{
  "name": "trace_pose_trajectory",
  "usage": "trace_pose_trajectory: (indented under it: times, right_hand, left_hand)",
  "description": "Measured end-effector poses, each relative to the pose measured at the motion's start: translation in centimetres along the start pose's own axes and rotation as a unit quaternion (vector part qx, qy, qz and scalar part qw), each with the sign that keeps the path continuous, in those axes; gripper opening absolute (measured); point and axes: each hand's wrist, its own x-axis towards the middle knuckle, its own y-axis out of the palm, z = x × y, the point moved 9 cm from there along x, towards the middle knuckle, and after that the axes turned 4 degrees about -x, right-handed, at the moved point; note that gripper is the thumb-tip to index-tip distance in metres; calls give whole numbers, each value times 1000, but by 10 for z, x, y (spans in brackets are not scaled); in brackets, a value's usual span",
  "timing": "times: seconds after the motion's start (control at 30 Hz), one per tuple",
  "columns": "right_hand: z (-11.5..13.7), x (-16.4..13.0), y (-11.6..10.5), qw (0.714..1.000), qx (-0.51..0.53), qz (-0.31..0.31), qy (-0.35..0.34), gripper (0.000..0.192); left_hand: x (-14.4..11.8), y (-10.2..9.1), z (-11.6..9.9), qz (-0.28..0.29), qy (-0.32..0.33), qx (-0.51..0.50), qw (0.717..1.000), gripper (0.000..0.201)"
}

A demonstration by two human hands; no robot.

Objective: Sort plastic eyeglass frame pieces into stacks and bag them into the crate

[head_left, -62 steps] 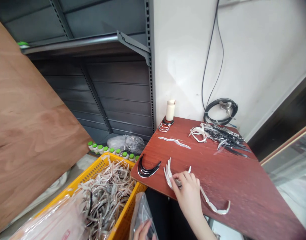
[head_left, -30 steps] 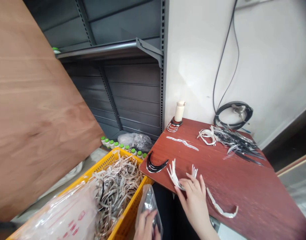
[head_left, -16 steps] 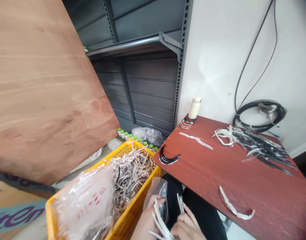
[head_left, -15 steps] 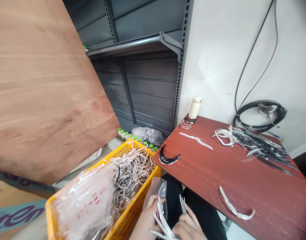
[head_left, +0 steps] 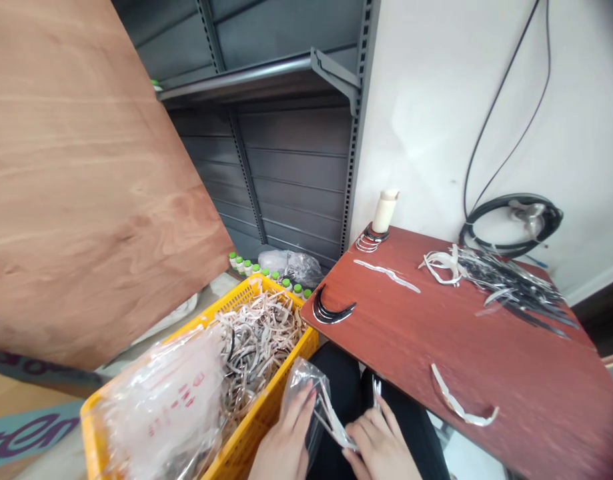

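My left hand [head_left: 285, 437], fingers pressed together, grips a clear plastic bag [head_left: 302, 375] above my lap. Thin curved white strips [head_left: 339, 428] run between the hands, one end reaching to the bag's edge beside my left fingers. My right hand [head_left: 386, 445] is closed round the other end of these strips, and several strip tips stick up past its index finger. Whether the strip ends lie inside the bag or against it, I cannot tell. Left of the hands stands a yellow plastic crate [head_left: 259, 427], filled with a tangle of similar pale strips [head_left: 261, 333].
A printed plastic bag [head_left: 161, 407] lies across the crate's near part. On the red-brown table [head_left: 406, 333] are black curved strips [head_left: 331, 312], a white strip [head_left: 461, 400], a strip pile [head_left: 511, 283] and a cream cylinder [head_left: 386, 211]. A plywood board [head_left: 96, 187] leans left.
My left hand has turned, its fingers now lying straighter along the bag. The strips between the hands look closer together and nearer the bag. The view has shifted slightly.
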Motion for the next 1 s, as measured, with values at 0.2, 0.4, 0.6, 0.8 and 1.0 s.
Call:
trace_pose_trajectory:
  times: [0.2,0.4,0.6,0.8,1.0]
  right_hand:
    - [22,4,21,997,-1,-69,46,17]
    - [6,-7,5,991,24,-113,71,27]
    - [-53,-65,50,791,374,-63,480,51]
    - [-24,-44,97,588,613,74,523,65]
    - [5,-23,89,674,599,82,425,62]
  left_hand:
    - [8,43,-5,50,-32,46,997,89]
    - [4,58,7,14,-4,63,998,98]
    - [1,44,1,-5,33,8,999,92]
    - [2,35,-6,22,43,-50,998,102]
    - [-8,30,-2,11,1,-107,994,99]
